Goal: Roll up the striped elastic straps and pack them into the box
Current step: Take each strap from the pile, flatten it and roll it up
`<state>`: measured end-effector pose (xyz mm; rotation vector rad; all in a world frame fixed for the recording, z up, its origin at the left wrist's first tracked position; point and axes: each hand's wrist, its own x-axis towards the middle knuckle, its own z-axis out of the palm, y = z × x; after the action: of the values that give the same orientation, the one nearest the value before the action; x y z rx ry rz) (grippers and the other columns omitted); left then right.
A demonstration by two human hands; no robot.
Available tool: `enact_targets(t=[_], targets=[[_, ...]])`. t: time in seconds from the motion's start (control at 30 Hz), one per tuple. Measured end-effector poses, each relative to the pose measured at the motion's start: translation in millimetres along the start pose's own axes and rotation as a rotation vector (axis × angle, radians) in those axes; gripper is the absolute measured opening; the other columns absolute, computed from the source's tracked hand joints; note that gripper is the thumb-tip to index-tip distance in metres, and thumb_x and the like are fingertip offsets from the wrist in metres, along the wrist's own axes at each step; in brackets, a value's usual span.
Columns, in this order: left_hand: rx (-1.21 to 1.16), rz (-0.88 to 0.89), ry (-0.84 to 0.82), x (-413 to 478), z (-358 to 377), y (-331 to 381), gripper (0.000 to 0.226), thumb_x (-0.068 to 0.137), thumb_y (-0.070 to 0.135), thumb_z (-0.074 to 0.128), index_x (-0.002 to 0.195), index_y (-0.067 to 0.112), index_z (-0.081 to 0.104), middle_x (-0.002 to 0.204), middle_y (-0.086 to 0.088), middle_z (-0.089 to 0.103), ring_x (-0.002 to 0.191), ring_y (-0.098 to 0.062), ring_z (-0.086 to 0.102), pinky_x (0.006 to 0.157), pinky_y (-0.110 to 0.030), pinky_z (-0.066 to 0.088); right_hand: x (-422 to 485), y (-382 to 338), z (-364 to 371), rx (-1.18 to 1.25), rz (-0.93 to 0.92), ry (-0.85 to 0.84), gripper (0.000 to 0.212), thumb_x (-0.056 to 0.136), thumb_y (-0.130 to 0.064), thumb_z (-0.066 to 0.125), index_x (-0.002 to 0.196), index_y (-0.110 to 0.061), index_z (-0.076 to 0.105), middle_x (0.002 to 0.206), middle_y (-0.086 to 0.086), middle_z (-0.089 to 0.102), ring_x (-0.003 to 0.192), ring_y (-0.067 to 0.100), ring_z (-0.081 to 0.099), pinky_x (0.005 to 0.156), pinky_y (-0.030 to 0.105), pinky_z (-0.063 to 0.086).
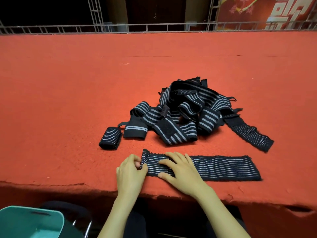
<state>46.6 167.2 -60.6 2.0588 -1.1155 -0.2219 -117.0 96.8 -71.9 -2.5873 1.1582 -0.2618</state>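
Strap (223, 167) is laid flat along the near edge of the red table (68, 100); its left end, turned into a roll, is pinched by curled fingers of the left hand (130, 170); the right hand (180, 169) is pressed flat on it, fingers straight; a tangled pile (185, 114) and one rolled strap (109, 138) are seen behind; the teal box (30, 220) is seen lower left.

**One cam, up on the head**

Just 1 view here. The cam sits on the person's head & looks forward and down, w/ a wide lens. The left hand (131, 170) & right hand (180, 169) are very near it, low in the middle, on a strap (223, 166). The red table (68, 100) fills most of the pic. The rail (171, 24) is way up top, far off. A teal box (20, 220) peeks in at the bottom left corner, close by.
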Motion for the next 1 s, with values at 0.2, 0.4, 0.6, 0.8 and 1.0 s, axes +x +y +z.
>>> enact_targets(t=[0.2, 0.4, 0.6, 0.8, 1.0], targets=[[0.006, 0.106, 0.008, -9.6, 13.4, 9.7, 0.012, 0.081, 0.019, 0.069, 0.087, 0.017, 0.058, 0.082, 0.005, 0.053, 0.077, -0.018, 0.057, 0.072, -0.036, 0.046, -5.0, 4.1, 0.6, 0.012, 0.019, 0.002, 0.081, 0.069, -0.077, 0.012, 0.137, -0.044, 0.040, 0.154, -0.016, 0.021, 0.144, 0.011, 0.010, 0.117, 0.040, -0.005], [-0.024, 0.170, -0.072, -6.8, 12.4, 4.3, 0.009, 0.088, 0.016, 0.063, 0.093, 0.012, 0.070, 0.091, 0.002, 0.059, 0.081, -0.015, 0.057, 0.082, -0.029, 0.044, -11.3, 13.3, -0.8, 0.039, 0.048, 0.004, 0.080, 0.068, -0.079, 0.015, 0.136, -0.045, 0.039, 0.154, -0.014, 0.020, 0.145, 0.011, 0.007, 0.116, 0.038, -0.009], [-0.123, 0.105, -0.200, 2.5, 3.1, 0.8, 0.021, 0.080, 0.004, 0.070, 0.096, 0.017, 0.072, 0.095, 0.002, 0.057, 0.077, -0.002, 0.051, 0.082, -0.018, 0.042, -12.0, 13.6, 0.3, 0.035, 0.050, 0.008, 0.080, 0.068, -0.079, 0.014, 0.137, -0.047, 0.038, 0.154, -0.014, 0.020, 0.145, 0.010, 0.007, 0.117, 0.038, -0.009], [-0.055, 0.038, -0.193, 0.7, 9.2, 7.6, 0.024, 0.079, 0.018, 0.072, 0.092, 0.024, 0.053, 0.090, 0.004, 0.058, 0.075, -0.008, 0.051, 0.073, -0.022, 0.039, -15.1, 17.5, 1.7, 0.050, 0.036, 0.026, 0.077, 0.071, -0.078, 0.016, 0.136, -0.045, 0.039, 0.153, -0.015, 0.022, 0.145, 0.009, 0.007, 0.117, 0.038, -0.008], [0.021, 0.106, -0.101, -6.2, 21.1, 18.8, 0.015, 0.081, 0.019, 0.065, 0.090, 0.020, 0.054, 0.090, 0.003, 0.051, 0.079, -0.020, 0.055, 0.075, -0.033, 0.043, -17.5, 23.5, 0.2, 0.082, 0.021, 0.057, 0.072, 0.073, -0.076, 0.023, 0.135, -0.044, 0.041, 0.151, -0.015, 0.025, 0.143, 0.007, 0.011, 0.117, 0.035, -0.005]])
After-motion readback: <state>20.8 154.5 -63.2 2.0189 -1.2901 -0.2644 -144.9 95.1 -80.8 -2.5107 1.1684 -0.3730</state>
